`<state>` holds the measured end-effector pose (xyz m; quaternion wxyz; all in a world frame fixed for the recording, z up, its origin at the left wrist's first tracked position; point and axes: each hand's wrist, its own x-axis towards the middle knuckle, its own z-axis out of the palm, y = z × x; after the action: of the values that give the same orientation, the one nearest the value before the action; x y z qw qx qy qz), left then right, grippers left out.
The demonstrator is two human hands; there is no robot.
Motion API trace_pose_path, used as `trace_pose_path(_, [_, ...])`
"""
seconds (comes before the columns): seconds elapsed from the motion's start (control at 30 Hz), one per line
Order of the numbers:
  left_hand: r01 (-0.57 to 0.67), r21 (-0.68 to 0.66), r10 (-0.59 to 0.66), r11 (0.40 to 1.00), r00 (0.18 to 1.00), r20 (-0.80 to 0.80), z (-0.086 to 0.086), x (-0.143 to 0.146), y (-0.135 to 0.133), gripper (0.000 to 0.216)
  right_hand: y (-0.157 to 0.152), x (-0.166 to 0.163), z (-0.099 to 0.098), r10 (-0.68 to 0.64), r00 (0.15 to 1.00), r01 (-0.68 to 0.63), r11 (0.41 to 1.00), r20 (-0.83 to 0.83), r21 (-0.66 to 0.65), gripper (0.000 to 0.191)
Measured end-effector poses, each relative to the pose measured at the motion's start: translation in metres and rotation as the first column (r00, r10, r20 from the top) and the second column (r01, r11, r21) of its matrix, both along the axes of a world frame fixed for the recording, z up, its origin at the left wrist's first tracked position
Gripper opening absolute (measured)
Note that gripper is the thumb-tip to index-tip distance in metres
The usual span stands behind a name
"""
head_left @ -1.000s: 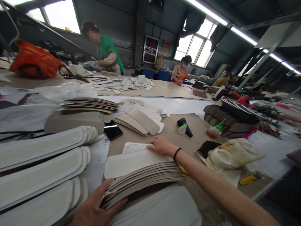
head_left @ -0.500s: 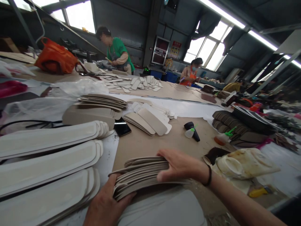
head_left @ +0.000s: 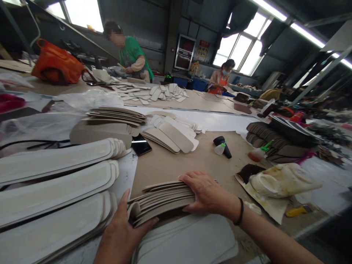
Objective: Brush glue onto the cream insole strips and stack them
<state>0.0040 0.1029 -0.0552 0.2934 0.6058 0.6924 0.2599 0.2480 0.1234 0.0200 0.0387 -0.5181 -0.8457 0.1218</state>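
A stack of thin beige board pieces [head_left: 161, 201] lies on the brown paper sheet [head_left: 178, 163] right in front of me. My left hand [head_left: 121, 231] grips the stack's near left end, thumb up along its side. Resting on the stack's right end, my right hand [head_left: 205, 192] curls its fingers over the top pieces and wears a black band at the wrist. Under the stack lies a large white padded piece [head_left: 189, 242].
Long white padded strips [head_left: 55, 183] lie fanned at the left. A phone [head_left: 140, 145], more beige stacks [head_left: 170, 135], two glue bottles [head_left: 221, 147], a yellow cutter [head_left: 298, 211] and dark material piles [head_left: 275, 137] are beyond. Two other people [head_left: 132, 55] work at the far end of the table.
My right hand moved from the flat white piece onto the stack's right end. Both hands gathered the stack together and squared it up; the camera view shifted slightly.
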Motion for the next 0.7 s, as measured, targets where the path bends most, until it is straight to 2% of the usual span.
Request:
trace_pose_path(0.07, [0.128, 0.028, -0.129, 0.991, 0.992, 0.007, -0.003, 0.001, 0.003, 0.078, -0.004, 0.000, -0.001, -0.002, 1.000, 0.002, 1.000, 0.003, 0.000, 0.074])
trace_pose_path(0.13, [0.210, 0.038, -0.211, 0.977, 0.977, 0.017, -0.001, 0.004, 0.006, 0.075, -0.008, -0.001, -0.002, 0.006, 1.000, -0.006, 1.000, 0.005, 0.000, 0.077])
trace_pose_path(0.23, [0.216, -0.029, -0.215, 0.976, 0.976, 0.043, 0.007, 0.008, 0.011, 0.094, -0.008, -0.003, -0.005, 0.024, 1.000, -0.024, 1.000, 0.020, -0.015, 0.076])
trace_pose_path(0.3, [0.223, -0.061, -0.218, 0.973, 0.973, 0.072, 0.012, 0.009, 0.016, 0.099, -0.007, -0.005, -0.005, 0.038, 0.999, -0.037, 0.999, 0.038, -0.036, 0.073])
trace_pose_path(0.4, [0.296, -0.064, -0.291, 0.953, 0.954, 0.071, 0.012, 0.007, 0.024, 0.076, -0.003, -0.006, -0.003, 0.049, 0.998, -0.047, 0.998, 0.039, -0.044, 0.072])
trace_pose_path(0.5, [0.315, -0.079, -0.315, 0.946, 0.949, 0.018, 0.008, 0.006, 0.030, 0.061, -0.004, 0.004, 0.001, 0.058, 0.995, -0.060, 0.998, -0.078, -0.018, 0.076])
trace_pose_path(0.53, [0.305, -0.073, -0.305, 0.949, 0.952, 0.010, 0.007, 0.006, 0.031, 0.061, -0.006, 0.013, 0.001, 0.034, 0.987, -0.034, 0.999, -0.155, 0.001, 0.074])
trace_pose_path(0.6, [0.293, -0.045, -0.292, 0.955, 0.956, 0.016, 0.006, 0.006, 0.032, 0.061, -0.012, 0.035, -0.001, -0.106, 0.935, 0.128, 0.991, -0.337, 0.044, 0.064])
trace_pose_path(0.63, [0.291, -0.033, -0.291, 0.956, 0.957, 0.019, 0.006, 0.007, 0.032, 0.061, -0.015, 0.047, -0.005, -0.206, 0.878, 0.249, 0.967, -0.433, 0.045, 0.060])
trace_pose_path(0.7, [0.304, -0.029, -0.304, 0.952, 0.953, 0.014, 0.006, 0.007, 0.031, 0.061, -0.018, 0.069, -0.017, -0.395, 0.689, 0.468, 0.882, -0.608, -0.042, 0.058])
